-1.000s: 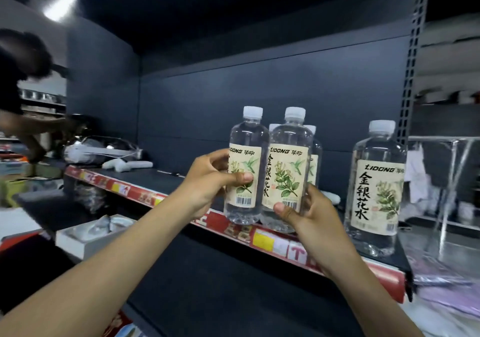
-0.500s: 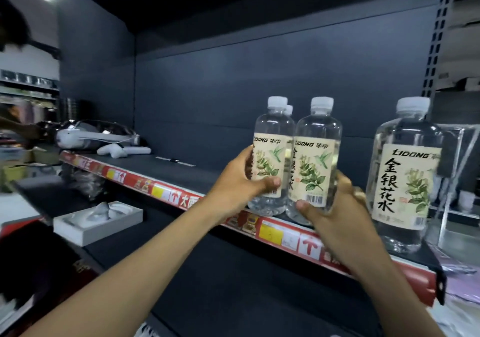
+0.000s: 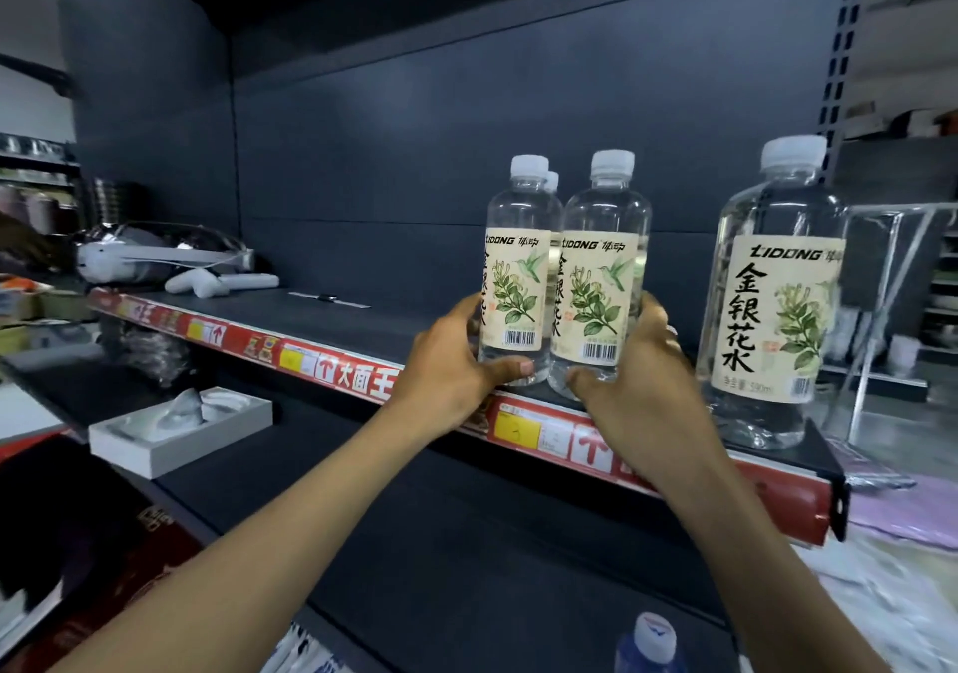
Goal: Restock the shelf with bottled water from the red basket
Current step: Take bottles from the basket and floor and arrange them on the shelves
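Grips a small water bottle low on its body with the left hand, thumb laid across the front under the label. Grips a second small bottle the same way with the right hand, fingers curled round its far side. Holds both upright and touching side by side, left of the big bottle with a clear gap to it. Has their bases down at the front edge of the shelf, just above the red price strip; cannot tell whether standing on it or barely off it. Just behind the pair, a third small bottle, only its cap showing. Far left of the big bottle on the same shelf, a white headset. Lower and left of the big bottle, a white box one level down.
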`<state>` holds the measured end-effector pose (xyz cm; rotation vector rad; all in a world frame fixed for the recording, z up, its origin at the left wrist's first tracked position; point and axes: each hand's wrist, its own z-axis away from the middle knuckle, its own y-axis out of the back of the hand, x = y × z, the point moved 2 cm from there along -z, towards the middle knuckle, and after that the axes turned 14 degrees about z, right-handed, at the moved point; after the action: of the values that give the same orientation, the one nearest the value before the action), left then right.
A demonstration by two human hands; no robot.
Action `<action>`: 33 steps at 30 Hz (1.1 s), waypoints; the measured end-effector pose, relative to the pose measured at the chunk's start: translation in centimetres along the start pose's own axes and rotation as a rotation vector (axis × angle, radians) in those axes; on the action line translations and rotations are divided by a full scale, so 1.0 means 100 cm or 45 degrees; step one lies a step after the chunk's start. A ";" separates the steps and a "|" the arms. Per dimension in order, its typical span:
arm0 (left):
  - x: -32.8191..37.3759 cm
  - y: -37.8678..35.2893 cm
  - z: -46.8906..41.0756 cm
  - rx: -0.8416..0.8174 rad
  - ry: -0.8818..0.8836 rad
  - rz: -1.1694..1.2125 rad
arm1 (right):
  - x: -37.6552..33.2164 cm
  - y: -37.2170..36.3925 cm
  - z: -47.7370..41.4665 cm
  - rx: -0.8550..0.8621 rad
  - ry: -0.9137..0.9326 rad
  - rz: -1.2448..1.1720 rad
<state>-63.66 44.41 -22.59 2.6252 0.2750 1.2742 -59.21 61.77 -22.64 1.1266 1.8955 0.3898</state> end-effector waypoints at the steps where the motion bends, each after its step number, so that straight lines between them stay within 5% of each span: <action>1: -0.001 -0.001 0.000 0.005 -0.006 -0.011 | 0.000 -0.001 -0.001 0.004 -0.006 0.004; 17: 0.006 -0.007 0.010 -0.126 -0.014 -0.083 | -0.019 0.001 0.016 -0.008 -0.045 0.192; 23: 0.019 0.027 0.051 0.002 -0.066 -0.746 | -0.046 -0.014 0.061 0.165 0.264 0.462; 28: 0.028 0.089 0.111 0.192 -0.099 -1.279 | -0.093 -0.061 0.095 -0.049 0.493 0.368; 33: 0.018 0.176 0.207 0.331 0.157 -1.699 | -0.155 -0.134 0.151 -0.287 0.724 0.170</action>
<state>-44.91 25.79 -28.98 1.7050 1.8638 0.8507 -51.26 39.36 -31.65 1.0624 2.1865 1.0628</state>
